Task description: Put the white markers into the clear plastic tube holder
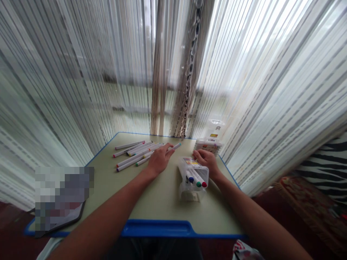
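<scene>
Several white markers [135, 153] with coloured caps lie in a row at the far left of a small green table [162, 196] with a blue rim. My left hand [159, 159] rests beside them, its fingers pinched on one marker [176, 146] at the row's right end. My right hand [207, 159] lies closed on the far end of a clear plastic marker case [193, 175] lying on its side. A few markers with blue, green and red caps stick out of the case's open near end.
A second clear box of markers [208, 145] stands at the table's far right corner. A dark tablet-like object [62, 216], partly blurred out, sits at the near left. Sheer striped curtains [108, 72] hang around the table. A zebra-patterned cloth [325, 166] lies at right.
</scene>
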A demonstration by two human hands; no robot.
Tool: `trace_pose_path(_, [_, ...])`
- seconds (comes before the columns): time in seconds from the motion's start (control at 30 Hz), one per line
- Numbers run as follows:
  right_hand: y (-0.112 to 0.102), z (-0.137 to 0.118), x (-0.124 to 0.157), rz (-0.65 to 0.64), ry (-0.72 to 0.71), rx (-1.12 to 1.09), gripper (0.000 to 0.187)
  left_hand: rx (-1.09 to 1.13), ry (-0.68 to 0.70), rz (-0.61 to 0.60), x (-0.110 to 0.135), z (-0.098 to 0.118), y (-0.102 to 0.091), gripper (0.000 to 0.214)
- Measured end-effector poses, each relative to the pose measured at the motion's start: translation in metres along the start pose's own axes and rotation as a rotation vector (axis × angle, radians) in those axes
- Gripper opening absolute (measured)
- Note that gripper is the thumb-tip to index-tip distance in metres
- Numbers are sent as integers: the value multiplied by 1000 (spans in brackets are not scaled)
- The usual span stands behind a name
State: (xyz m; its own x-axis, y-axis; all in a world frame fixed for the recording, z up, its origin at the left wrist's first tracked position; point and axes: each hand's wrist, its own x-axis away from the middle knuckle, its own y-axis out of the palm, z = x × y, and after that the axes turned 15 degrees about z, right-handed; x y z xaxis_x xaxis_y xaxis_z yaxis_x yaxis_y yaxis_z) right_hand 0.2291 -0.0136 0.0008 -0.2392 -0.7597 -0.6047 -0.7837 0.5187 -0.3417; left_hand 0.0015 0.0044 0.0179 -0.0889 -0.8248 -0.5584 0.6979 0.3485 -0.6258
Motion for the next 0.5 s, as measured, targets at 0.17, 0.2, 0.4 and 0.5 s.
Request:
trace_pose_path(0.17, [-1, -16, -21, 29, -22, -49, 44, 244, -42, -12, -29, 10, -8, 34])
trace_pose_path(0.2, [-1, -23, -31, 31, -25, -62, 43, 287, -45, -23, -37, 14, -11, 33])
trace_pose_path(0.4, [-6, -78, -91, -198, 9, -339, 47, 695, -105, -299, -71, 45, -40, 35])
trace_pose_path(0.5, [-10, -94, -106, -317, 11, -428, 34, 866, -154, -370, -77, 52, -52, 36])
